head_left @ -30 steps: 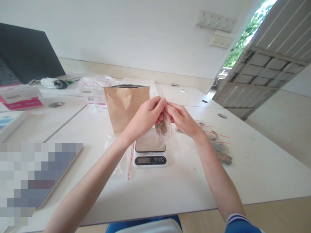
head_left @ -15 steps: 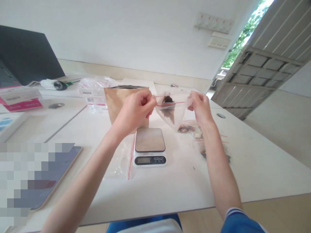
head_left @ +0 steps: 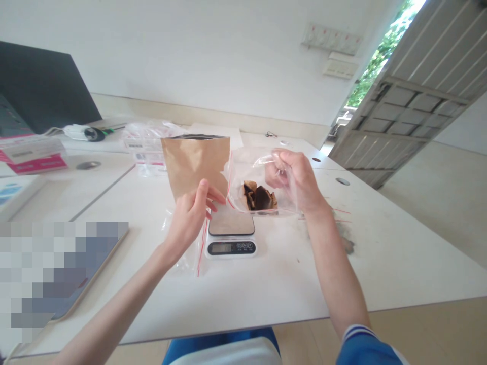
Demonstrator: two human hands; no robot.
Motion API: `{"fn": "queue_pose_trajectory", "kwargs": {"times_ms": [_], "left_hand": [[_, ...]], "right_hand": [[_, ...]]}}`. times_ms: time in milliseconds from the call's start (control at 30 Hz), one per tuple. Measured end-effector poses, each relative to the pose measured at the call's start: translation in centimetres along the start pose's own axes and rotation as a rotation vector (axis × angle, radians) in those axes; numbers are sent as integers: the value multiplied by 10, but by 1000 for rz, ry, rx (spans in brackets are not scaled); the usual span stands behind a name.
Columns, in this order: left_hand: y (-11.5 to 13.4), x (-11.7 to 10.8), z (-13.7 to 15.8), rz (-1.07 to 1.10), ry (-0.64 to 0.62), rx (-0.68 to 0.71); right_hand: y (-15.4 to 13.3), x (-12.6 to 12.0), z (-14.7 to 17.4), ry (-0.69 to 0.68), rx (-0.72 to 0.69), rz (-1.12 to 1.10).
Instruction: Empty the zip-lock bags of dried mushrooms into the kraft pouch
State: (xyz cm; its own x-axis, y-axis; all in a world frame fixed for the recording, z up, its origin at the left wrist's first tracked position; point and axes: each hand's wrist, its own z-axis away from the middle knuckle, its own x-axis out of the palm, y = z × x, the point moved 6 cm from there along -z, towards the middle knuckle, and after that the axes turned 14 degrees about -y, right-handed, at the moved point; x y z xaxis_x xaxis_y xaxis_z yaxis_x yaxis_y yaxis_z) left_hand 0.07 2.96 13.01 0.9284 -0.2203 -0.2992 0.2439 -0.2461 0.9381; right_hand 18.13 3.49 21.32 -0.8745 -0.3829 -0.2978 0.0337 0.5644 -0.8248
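Note:
My right hand [head_left: 299, 177] is closed on the far end of a clear zip bag [head_left: 247, 165], tilted on its side with its red-lined mouth to the left. Curled, dark brown dried pieces [head_left: 261, 196] lie inside it. My left hand [head_left: 192, 210] has its fingers apart beside the bag's mouth; whether a fingertip touches the bag I cannot tell. Below the bag stands a small white kitchen scale [head_left: 232, 246], its plate partly covered. Just behind my left hand an upright brown paper pouch [head_left: 198, 162] shows a dark opening at its top.
A flat clear zip bag [head_left: 186, 258] lies left of the scale. Another filled bag [head_left: 344, 238] is partly behind my right forearm. At the left are a tablet-like device [head_left: 93, 271], pink-and-white boxes [head_left: 34, 157] and a dark monitor [head_left: 41, 86]. Plastic-wrapped boxes [head_left: 146, 147] stand behind.
The zip bag has turned from hanging upright between both hands to lying sideways over the scale. My left hand has let go of its edge and moved down and left.

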Motion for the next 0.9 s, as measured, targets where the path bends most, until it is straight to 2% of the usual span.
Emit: {"fn": "queue_pose_trajectory", "kwargs": {"times_ms": [100,167,233,300,400,500,600,733,900], "left_hand": [[-28,32,8,437,-268,-36],[-34,51,17,751,-375,5],[-37,58,24,958,-305,52],[-41,56,30,1052,-158,94],[-48,51,34,1075,28,100],[-55,51,31,1030,118,-1],[-60,49,27,992,245,-91],[-57,43,21,1067,388,-46],[-57,35,7,1106,383,58]], "right_hand": [[2,21,-5,-17,-16,-148],[9,35,-9,-26,-1,-146],[17,43,-11,-35,8,-39],[22,46,-12,-45,28,175],[23,47,-10,-93,160,594],[10,47,-5,-52,261,872],[-9,55,0,-22,215,892],[-11,77,-1,-282,163,697],[13,90,-16,-491,262,688]]}}
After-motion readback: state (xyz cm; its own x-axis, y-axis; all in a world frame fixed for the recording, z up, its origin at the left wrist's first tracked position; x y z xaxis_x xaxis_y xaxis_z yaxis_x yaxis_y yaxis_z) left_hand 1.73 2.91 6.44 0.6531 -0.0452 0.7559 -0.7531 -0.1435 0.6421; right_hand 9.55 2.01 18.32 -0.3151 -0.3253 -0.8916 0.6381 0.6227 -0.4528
